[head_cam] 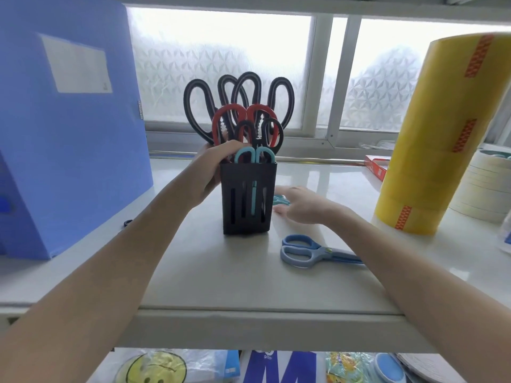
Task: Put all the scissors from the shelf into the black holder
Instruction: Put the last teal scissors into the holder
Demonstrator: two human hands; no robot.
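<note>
The black holder [249, 214] stands upright in the middle of the shelf [249, 308]. Several scissors stand in it handles up: large black ones [196, 106], red ones [229, 117] and a teal pair [254, 156]. My left hand [213, 170] grips the holder's upper left side. My right hand [307, 205] lies low on the shelf just right of the holder, fingers closing around small teal scissors [280, 200], mostly hidden behind the holder. A blue pair of scissors [307, 251] lies flat on the shelf, in front of my right hand.
A big blue file box [69, 128] stands at the left. A tall stack of yellow tape rolls [434, 139] and white tape rolls [486, 186] stand at the right. A red box [377, 164] lies by the window. Below the shelf are packaged goods.
</note>
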